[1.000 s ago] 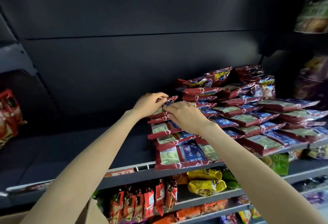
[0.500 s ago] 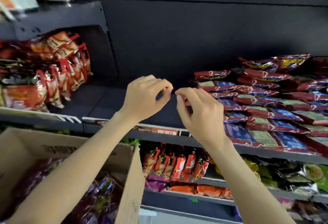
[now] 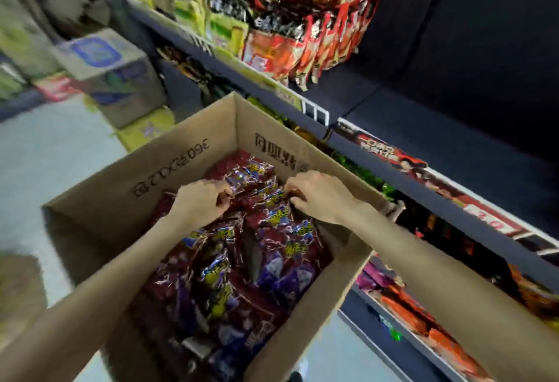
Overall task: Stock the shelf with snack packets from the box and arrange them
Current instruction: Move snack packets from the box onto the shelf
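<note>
1. The packets (image 3: 242, 260) lie heaped in the box (image 3: 193, 142), at 6 o'clock from the bare dark shelf (image 3: 472, 127).
2. The left hand (image 3: 201, 200) and right hand (image 3: 317, 194) are curled down into the heap at its 12 o'clock end; whether either has pinched a packet I cannot tell.
3. They look light, soft, crinkly and slick; best gripped by the flat sealed edges, several at once.
4. Glossy maroon-and-purple film, pillow-shaped; the box is matt, stiff brown cardboard.

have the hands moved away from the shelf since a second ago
Yes. Both hands, left and right, have left the shelf and gone down into the cardboard box, fingers curled on the snack packets there.
</note>
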Available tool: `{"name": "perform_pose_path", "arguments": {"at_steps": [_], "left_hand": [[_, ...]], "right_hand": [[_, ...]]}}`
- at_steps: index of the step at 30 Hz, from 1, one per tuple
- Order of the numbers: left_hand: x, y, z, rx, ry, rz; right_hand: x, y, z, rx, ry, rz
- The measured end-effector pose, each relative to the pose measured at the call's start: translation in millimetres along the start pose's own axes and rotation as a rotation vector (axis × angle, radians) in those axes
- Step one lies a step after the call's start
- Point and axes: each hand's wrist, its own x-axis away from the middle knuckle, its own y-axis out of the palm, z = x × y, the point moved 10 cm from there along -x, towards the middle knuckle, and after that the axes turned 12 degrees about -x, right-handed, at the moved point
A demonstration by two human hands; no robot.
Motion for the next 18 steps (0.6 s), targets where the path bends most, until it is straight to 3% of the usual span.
{"name": "perform_pose_path", "arguments": {"at_steps": [6, 13, 18], "left_hand": [[1.7, 75.3, -61.1, -0.031, -0.032, -0.162], [24.3, 143.1, -68.8, -0.236, 0.21, -0.555], [23.3, 148.2, -65.8, -0.34, 0.278, -0.568]], "right_hand": [[-78.1, 91.3, 16.8, 0.207, -0.002, -0.186], [-105.1, 162.6, 51.6, 0.238, 0.102, -0.313], [-105.7, 175.8, 47.5, 0.275, 0.085, -0.324]]}}
